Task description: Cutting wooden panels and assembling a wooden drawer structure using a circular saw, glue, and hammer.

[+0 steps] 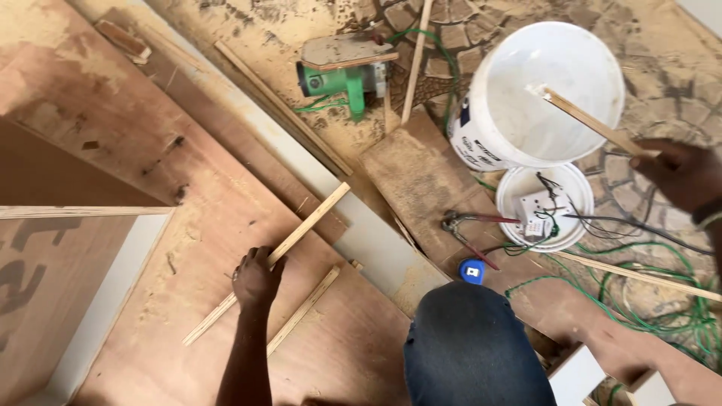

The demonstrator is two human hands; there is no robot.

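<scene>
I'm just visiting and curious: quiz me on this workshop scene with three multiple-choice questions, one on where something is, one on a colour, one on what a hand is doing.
1. Where does the stick in the right hand end?
A. Inside the white bucket
B. Under the board
C. On the person's knee

2. What colour is the power tool on the floor?
A. Red
B. Green
C. Yellow

3. What is the left hand doing?
A. Hanging free in the air
B. Holding pliers
C. Pressing on a long wooden strip that lies on the plywood board

Answers:
1. A, the thin stick runs from the right hand down into the bucket's mouth.
2. B, its body and handle are bright green.
3. C, the fingers close over the strip where it lies flat on the board.
</scene>
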